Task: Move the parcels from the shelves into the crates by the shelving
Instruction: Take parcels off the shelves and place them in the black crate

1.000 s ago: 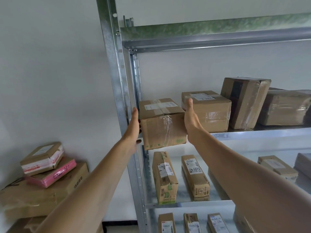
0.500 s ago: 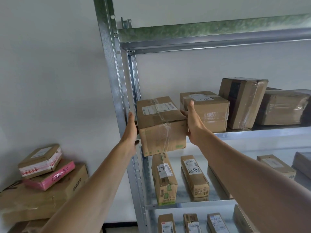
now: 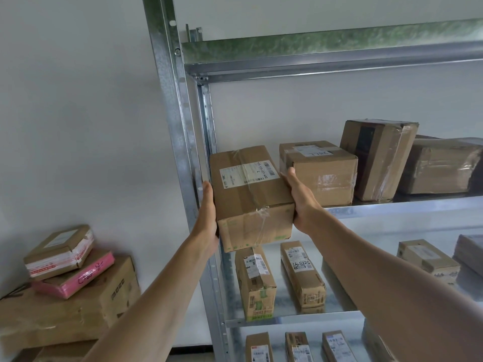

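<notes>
A person holds a brown cardboard box point(image 3: 251, 197) in the air in front of the left end of a metal shelf point(image 3: 392, 208), close to the shelving's upright post point(image 3: 170, 126). The left hand point(image 3: 207, 215) grips the box's left side and the right hand point(image 3: 300, 197) its right side. Each thumb lies along the cardboard, while the fingers are out of sight behind the box. The box tilts its taped top and white label toward the camera; the label's print is too small to read.

On the shelf behind sit a second box point(image 3: 321, 173), a tall box point(image 3: 376, 158) standing upright in clear wrap, and a wrapped box point(image 3: 441, 165) cut off by the right edge. Two narrow parcels point(image 3: 254, 280) lie on the shelf below, partly covered by the held box. More parcels lower down are cut off by the frame.

To the left, against the wall, a small box point(image 3: 58, 250) rests on a pink parcel point(image 3: 75, 275), which lies on a large carton point(image 3: 70, 309). What is beneath the carton is hard to make out.
</notes>
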A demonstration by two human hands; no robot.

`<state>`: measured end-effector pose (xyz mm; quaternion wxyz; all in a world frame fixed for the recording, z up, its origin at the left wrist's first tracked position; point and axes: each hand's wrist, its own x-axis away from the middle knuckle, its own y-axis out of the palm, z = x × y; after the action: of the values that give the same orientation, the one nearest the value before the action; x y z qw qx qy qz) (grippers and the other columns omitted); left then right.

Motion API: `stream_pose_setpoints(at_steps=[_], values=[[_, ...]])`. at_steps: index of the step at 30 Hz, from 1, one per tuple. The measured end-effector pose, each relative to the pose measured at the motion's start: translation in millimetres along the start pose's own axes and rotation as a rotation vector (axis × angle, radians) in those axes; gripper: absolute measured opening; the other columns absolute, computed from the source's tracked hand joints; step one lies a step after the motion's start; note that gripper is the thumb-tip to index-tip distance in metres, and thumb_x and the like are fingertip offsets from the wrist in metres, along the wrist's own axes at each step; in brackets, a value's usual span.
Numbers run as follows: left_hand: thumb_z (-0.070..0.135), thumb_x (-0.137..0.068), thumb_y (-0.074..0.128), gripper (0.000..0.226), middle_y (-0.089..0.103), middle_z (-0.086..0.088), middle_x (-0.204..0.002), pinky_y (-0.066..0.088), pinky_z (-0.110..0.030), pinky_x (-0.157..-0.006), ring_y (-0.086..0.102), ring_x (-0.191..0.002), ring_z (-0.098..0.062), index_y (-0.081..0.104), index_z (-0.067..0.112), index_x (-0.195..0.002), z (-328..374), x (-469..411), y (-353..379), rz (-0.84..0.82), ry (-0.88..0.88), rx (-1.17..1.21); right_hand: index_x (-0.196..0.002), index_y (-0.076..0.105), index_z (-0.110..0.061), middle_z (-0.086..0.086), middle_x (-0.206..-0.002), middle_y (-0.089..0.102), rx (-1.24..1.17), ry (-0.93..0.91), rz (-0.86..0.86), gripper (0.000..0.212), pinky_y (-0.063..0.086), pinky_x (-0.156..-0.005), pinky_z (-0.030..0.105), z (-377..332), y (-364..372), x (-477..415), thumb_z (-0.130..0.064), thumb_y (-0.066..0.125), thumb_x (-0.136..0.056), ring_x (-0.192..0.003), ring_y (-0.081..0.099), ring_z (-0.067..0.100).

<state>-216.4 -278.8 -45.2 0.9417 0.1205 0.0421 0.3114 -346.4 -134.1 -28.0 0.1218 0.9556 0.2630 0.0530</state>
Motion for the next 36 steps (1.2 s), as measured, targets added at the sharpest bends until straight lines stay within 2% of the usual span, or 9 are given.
stream_pose_setpoints(at_steps=[4, 7, 11, 15, 18, 23, 26, 29, 36], values=[[0.075, -0.097, 0.026, 0.054, 0.079, 0.002, -0.108, 0.057, -0.05, -0.093, 0.074, -0.105, -0.024, 0.067, 0.045, -0.114, -0.7, 8.2, -1.6, -0.047, 0.007, 0.055, -0.113, 0.073, -0.036, 0.007, -0.112, 0.077, -0.02, 0.0, -0.065, 0.05, 0.058, -0.094, 0.048, 4.9, 1.4, 7.6, -0.069, 0.039, -0.099, -0.104, 0.073, 0.028], [0.073, -0.098, 0.027, 0.052, 0.078, 0.002, -0.113, 0.06, -0.046, -0.087, 0.075, -0.103, -0.022, 0.066, 0.046, -0.118, 0.5, 14.9, -1.9, -0.086, 0.037, 0.075, -0.12, 0.072, -0.034, 0.006, -0.114, 0.076, -0.035, -0.016, -0.076, 0.053, 0.058, -0.094, 0.048, 6.4, 0.2, 14.3, -0.07, 0.041, -0.098, -0.107, 0.072, 0.027], [0.071, -0.1, 0.027, 0.05, 0.077, 0.002, -0.115, 0.061, -0.045, -0.084, 0.075, -0.103, -0.022, 0.066, 0.046, -0.12, 8.4, 22.6, -0.8, -0.121, 0.083, 0.101, -0.124, 0.071, -0.033, 0.004, -0.114, 0.077, -0.046, -0.06, -0.077, 0.052, 0.06, -0.084, 0.041, -1.7, 0.3, 27.0, -0.068, 0.042, -0.099, -0.105, 0.073, 0.025], [0.071, -0.099, 0.029, 0.053, 0.076, 0.0, -0.119, 0.059, -0.049, -0.09, 0.074, -0.109, -0.024, 0.064, 0.042, -0.127, 17.3, 30.9, 1.3, -0.165, 0.115, 0.138, -0.12, 0.071, -0.031, 0.002, -0.107, 0.078, -0.058, -0.1, -0.078, 0.049, 0.059, -0.072, 0.037, -10.9, -0.5, 41.3, -0.065, 0.041, -0.1, -0.095, 0.075, 0.02], [0.07, -0.099, 0.029, 0.052, 0.076, 0.001, -0.119, 0.058, -0.053, -0.094, 0.073, -0.111, -0.025, 0.064, 0.043, -0.128, 20.3, 37.6, 2.7, -0.189, 0.145, 0.146, -0.12, 0.071, -0.033, 0.0, -0.105, 0.078, -0.05, -0.132, -0.08, 0.048, 0.059, -0.069, 0.036, -15.2, -1.3, 52.8, -0.065, 0.04, -0.101, -0.093, 0.075, 0.018], [0.068, -0.1, 0.027, 0.054, 0.074, 0.001, -0.124, 0.059, -0.054, -0.092, 0.072, -0.113, -0.023, 0.06, 0.043, -0.134, 21.9, 46.6, 4.9, -0.277, 0.198, 0.16, -0.111, 0.074, -0.04, -0.001, -0.11, 0.078, -0.072, -0.184, -0.058, 0.041, 0.059, -0.083, 0.042, -19.0, -4.7, 74.4, -0.065, 0.042, -0.1, -0.102, 0.074, 0.02], [0.066, -0.101, 0.03, 0.055, 0.071, -0.001, -0.13, 0.053, -0.06, -0.1, 0.068, -0.12, -0.026, 0.056, 0.04, -0.141, 22.5, 52.5, 8.8, -0.328, 0.209, 0.167, -0.118, 0.072, -0.038, 0.0, -0.114, 0.077, -0.086, -0.218, -0.031, 0.043, 0.058, -0.093, 0.047, -19.2, -10.7, 87.4, -0.065, 0.043, -0.099, -0.11, 0.072, 0.024], [0.068, -0.101, 0.035, 0.056, 0.068, -0.003, -0.134, 0.05, -0.064, -0.102, 0.065, -0.124, -0.029, 0.052, 0.039, -0.146, 22.9, 56.9, 13.9, -0.365, 0.228, 0.15, -0.126, 0.068, -0.038, 0.0, -0.117, 0.075, -0.094, -0.256, -0.026, 0.048, 0.059, -0.092, 0.049, -20.4, -17.9, 100.4, -0.066, 0.042, -0.098, -0.111, 0.071, 0.026], [0.062, -0.101, 0.03, 0.05, 0.074, 0.001, -0.123, 0.059, -0.052, -0.093, 0.071, -0.115, -0.023, 0.055, 0.042, -0.139, 24.9, 67.6, 36.9, -0.429, 0.251, 0.102, -0.127, 0.066, -0.041, -0.003, -0.115, 0.075, -0.118, -0.341, 0.024, 0.044, 0.061, -0.083, 0.042, -26.4, -39.1, 130.5, -0.062, 0.036, -0.102, -0.106, 0.073, 0.021]])
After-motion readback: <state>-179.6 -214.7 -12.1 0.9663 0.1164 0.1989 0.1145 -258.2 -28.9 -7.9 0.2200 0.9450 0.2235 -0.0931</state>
